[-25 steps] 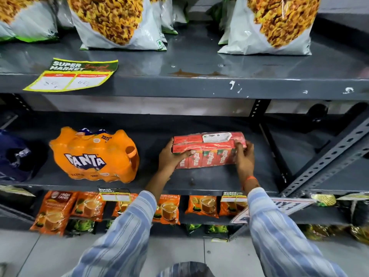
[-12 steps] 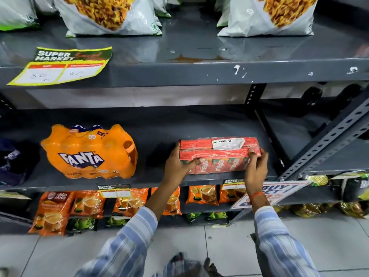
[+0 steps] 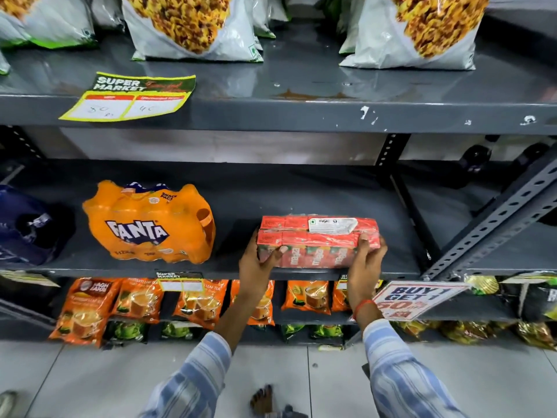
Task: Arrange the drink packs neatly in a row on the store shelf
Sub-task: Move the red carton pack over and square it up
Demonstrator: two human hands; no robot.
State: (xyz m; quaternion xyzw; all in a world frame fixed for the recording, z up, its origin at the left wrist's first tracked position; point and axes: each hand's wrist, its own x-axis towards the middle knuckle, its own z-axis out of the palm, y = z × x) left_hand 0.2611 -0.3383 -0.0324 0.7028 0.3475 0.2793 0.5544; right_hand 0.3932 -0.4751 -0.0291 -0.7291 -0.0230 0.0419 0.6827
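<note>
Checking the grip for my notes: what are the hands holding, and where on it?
The red Maaza pack: left hand grips its left end, right hand its right end.

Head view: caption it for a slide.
Both hands grip red Maaza pack on shelf, right of Fanta pack.

Glossy clear plastic film, creased and catching light, wraps the red carton pack (image 3: pixel 318 241) held between the left hand (image 3: pixel 256 263) and right hand (image 3: pixel 366 260). Left of the hands, the orange Fanta pack (image 3: pixel 149 223) wears smooth, shiny shrink-wrap. The shelf (image 3: pixel 301 191) beneath is grey painted metal, semi-matt; the upper shelf edge (image 3: pixel 301 116) above the hands shows chipped paint and a paper price label (image 3: pixel 129 96). Striped cloth sleeves (image 3: pixel 404 372) look soft and matt.
</note>
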